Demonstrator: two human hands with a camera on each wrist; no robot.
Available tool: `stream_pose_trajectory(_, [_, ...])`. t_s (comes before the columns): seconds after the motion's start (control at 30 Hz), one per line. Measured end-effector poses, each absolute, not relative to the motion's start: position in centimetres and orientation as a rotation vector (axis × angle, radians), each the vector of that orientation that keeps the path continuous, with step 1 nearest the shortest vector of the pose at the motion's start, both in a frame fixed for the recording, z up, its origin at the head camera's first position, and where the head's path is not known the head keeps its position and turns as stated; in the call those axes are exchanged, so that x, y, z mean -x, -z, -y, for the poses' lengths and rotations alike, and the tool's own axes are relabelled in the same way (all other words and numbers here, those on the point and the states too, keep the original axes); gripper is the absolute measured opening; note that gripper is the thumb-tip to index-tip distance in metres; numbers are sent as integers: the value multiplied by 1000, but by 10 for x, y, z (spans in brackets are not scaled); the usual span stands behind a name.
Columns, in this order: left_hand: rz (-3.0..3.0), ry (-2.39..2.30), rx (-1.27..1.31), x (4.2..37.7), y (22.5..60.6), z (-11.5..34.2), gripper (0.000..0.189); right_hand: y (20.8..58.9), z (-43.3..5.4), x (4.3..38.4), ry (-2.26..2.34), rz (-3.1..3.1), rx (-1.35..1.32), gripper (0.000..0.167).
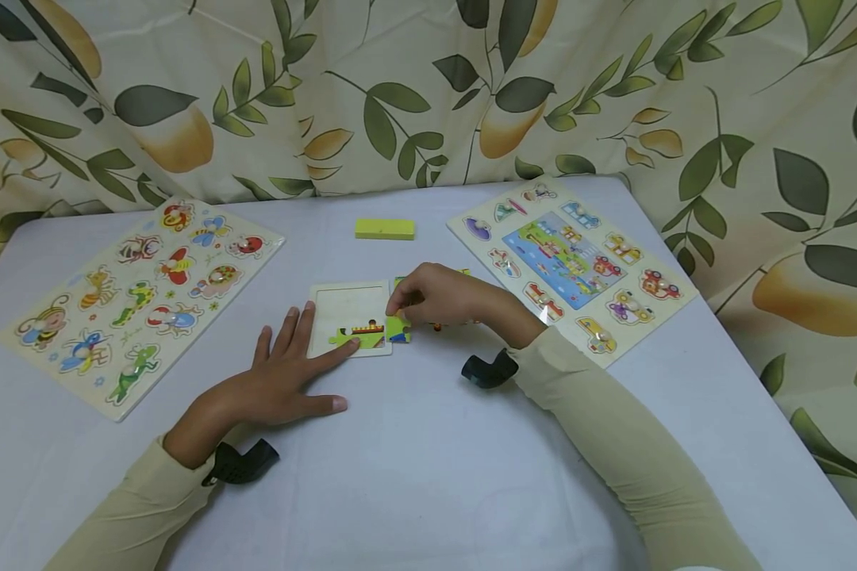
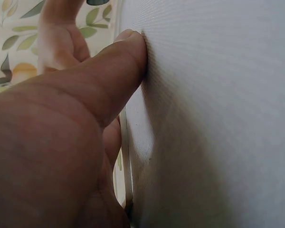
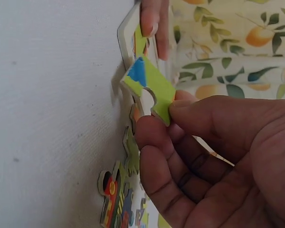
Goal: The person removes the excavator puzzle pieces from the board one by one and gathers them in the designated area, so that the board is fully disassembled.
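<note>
My right hand (image 1: 451,297) pinches a green and blue jigsaw piece (image 3: 152,85) between thumb and fingers, at the right edge of a small white puzzle frame (image 1: 350,290). Inside the frame's lower part lie joined green puzzle pieces (image 1: 370,327) with a red and dark picture. With fingers spread, my left hand (image 1: 278,381) rests over the frame's left side, the index fingertip touching those pieces. Its thumb lies on the white cloth. Loose puzzle pieces (image 3: 116,190) lie beside the frame, partly hidden under my right hand in the head view.
A yellow-green block (image 1: 384,229) lies behind the frame. On the left is an insect picture board (image 1: 136,305); on the right, a vehicle picture board (image 1: 571,262). A leaf-patterned curtain (image 1: 371,95) hangs along the back of the white-covered table (image 1: 400,476).
</note>
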State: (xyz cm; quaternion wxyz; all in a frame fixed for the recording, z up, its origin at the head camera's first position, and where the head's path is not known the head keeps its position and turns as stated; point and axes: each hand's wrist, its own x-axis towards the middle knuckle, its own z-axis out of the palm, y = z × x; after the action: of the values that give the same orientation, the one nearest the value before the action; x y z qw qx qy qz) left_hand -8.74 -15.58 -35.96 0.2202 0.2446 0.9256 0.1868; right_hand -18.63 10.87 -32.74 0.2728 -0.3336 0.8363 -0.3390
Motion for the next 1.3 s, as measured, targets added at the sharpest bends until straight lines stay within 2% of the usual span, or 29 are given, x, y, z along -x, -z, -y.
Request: stream_pose_trajectory(1.3, [-2567,-490,-673,89,362,156,81,325,-116,183,811,-2296,857,14])
